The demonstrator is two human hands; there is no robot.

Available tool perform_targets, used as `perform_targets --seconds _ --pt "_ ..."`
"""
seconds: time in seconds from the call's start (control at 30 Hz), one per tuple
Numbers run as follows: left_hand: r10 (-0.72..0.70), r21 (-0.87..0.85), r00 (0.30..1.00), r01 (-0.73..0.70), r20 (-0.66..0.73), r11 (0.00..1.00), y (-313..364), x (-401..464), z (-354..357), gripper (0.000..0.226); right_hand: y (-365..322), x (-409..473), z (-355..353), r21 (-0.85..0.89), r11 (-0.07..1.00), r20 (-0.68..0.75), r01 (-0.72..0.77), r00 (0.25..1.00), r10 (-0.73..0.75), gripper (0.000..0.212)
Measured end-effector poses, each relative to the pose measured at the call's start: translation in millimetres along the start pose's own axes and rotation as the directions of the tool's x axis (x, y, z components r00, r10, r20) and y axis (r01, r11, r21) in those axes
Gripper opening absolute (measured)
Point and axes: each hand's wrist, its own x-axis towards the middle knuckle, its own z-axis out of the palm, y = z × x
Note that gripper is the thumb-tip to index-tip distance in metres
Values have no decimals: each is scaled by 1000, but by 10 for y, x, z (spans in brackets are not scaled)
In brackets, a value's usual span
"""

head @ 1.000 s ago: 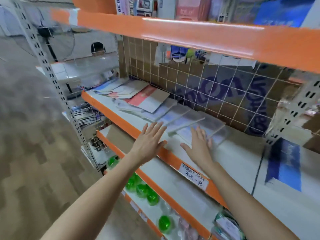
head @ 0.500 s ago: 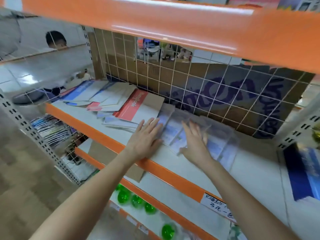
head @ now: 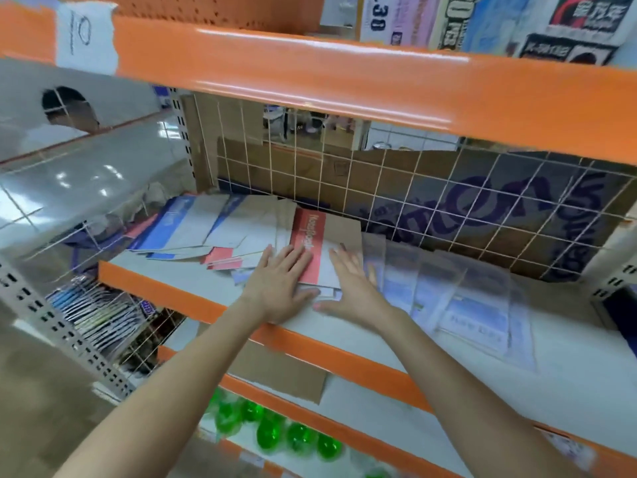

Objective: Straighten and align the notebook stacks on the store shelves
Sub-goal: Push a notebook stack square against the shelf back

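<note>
Both grips lie flat and unclenched, my left hand (head: 281, 288) and right hand (head: 351, 288) pressing the red-and-white paper notebook (head: 315, 250); next I'd judge squaring it toward twelve o'clock.

The white shelf (head: 193, 277) with an orange edge held a messy pile of notebooks (head: 220, 229) on the left and clear-wrapped notebooks (head: 472, 305) on the right, spread out flat.

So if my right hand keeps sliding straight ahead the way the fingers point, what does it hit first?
Most likely the kraft-and-red notebook: the right hand lies flat with fingers aimed at the shelf's back, fingertips at its right edge. Beyond that comes the wire grid panel. Depth is hard to judge here.
</note>
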Motion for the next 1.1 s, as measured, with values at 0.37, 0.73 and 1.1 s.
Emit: perform_targets --seconds 0.37,0.73,1.1 --pt "219 108 971 -208 -95 972 9 -126 103 70 -84 -236 310 -83 982 -181 -167 972 150 67" --pt "443 109 840 -432 -313 895 891 -262 -241 52 230 -1064 -2 -137 957 -360 -257 913 194 78" --pt "553 35 578 -672 -599 740 3687 -599 -693 47 1644 -3425 -792 -94 877 -614 -470 721 321 72"
